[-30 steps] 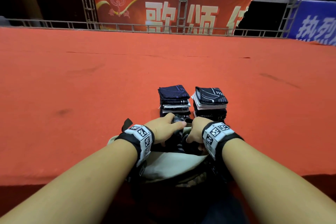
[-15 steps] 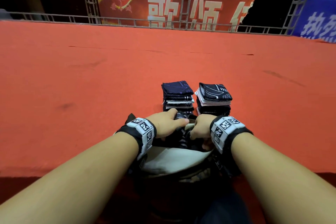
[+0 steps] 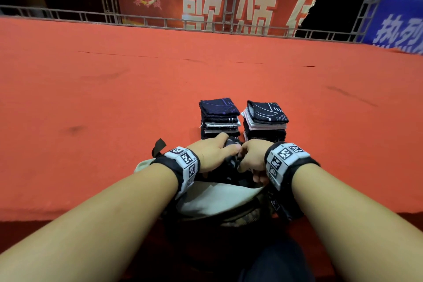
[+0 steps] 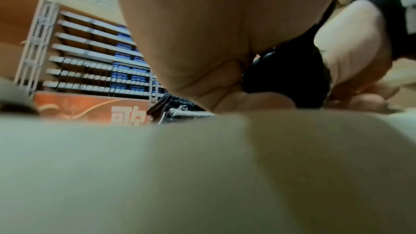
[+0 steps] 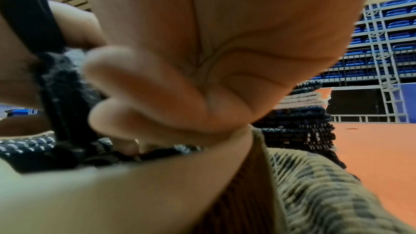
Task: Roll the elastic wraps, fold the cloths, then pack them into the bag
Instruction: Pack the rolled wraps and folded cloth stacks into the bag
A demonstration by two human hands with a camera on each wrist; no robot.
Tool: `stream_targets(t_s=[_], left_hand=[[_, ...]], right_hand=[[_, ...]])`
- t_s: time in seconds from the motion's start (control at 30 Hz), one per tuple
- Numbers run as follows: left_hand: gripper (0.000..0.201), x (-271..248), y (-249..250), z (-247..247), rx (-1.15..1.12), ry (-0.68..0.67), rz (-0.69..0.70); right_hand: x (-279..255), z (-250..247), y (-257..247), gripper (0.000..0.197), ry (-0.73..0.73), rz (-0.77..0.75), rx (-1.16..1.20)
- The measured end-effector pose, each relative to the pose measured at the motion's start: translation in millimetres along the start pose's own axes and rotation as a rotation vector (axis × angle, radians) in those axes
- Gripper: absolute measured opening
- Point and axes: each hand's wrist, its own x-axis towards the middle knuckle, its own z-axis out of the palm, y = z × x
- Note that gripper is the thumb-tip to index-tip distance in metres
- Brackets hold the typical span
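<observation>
An open bag (image 3: pixel 219 199) with a pale lining and a camouflage outside sits at the near edge of the red carpet. Both hands meet over its mouth. My left hand (image 3: pixel 211 153) and my right hand (image 3: pixel 253 159) both hold a dark cloth bundle (image 3: pixel 231 144) between them. In the left wrist view my fingers curl round the dark bundle (image 4: pixel 288 81) above the bag's lining (image 4: pixel 202 166). In the right wrist view my fingers pinch the fuzzy dark bundle (image 5: pixel 65 84) over dark cloth lying in the bag. Two stacks of folded cloths (image 3: pixel 219 119) (image 3: pixel 265 121) stand just behind the bag.
Red carpet (image 3: pixel 114 103) stretches wide on all sides of the bag and the stacks. A metal railing (image 3: pixel 160 23) and a red banner (image 3: pixel 206 0) close off the far edge. The near carpet edge drops off under my forearms.
Both hands have stayed at the bag's mouth on the dark bundle, drawing slightly closer together. The head view has shifted a little, so the stacks sit higher in it.
</observation>
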Motion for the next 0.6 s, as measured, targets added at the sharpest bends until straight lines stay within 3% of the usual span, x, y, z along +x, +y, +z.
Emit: stream_targets(t_s=[0.17,0.37,0.6], left_hand=[[0.04,-9,1,-5,0.105,-0.006,0.035],[0.041,-10,-2,-6,0.13,-0.005,0.037],[0.04,-11,-8,-4,0.059,0.001,0.045]], right_hand=[[2,2,-14,0.004,0.015,-0.019,-0.051],[-1,-11,-3,0.033,0.049,0.0,-0.051],[-5,-6,0,0.032,0.06,-0.016,-0.027]])
